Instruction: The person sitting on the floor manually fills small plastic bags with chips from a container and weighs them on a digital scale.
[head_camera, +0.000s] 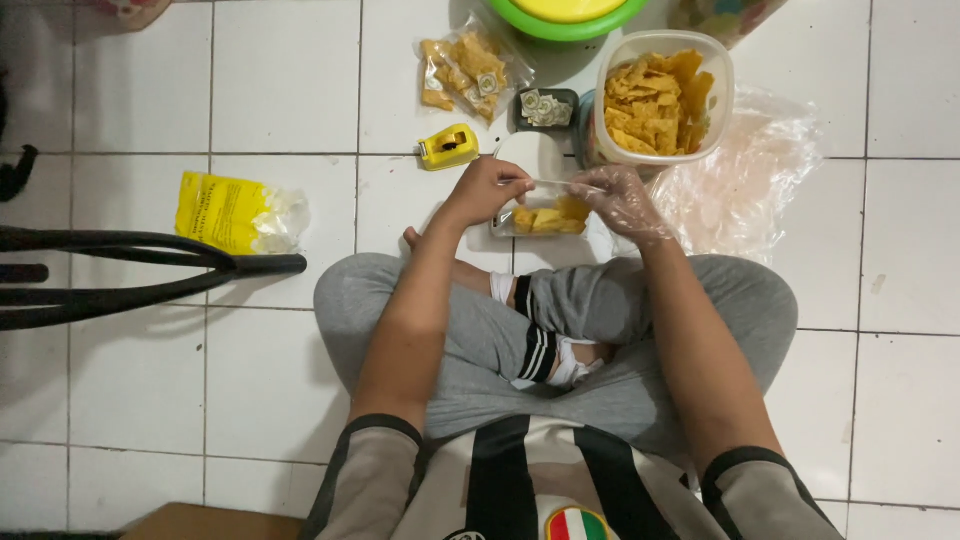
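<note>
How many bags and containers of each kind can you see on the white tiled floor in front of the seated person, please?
Small clear plastic bags of yellow chips: 2, one sealed, one held by the left hand and gloved right hand
Clear plastic tub of chips: 1
Yellow printed packet: 1
Large empty clear plastic bag: 1
Small dark tray: 1
Total: 6

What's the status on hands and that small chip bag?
Left hand and gloved right hand pinch the small chip bag at its top. Chip tub right behind. Nothing blocking.
</note>
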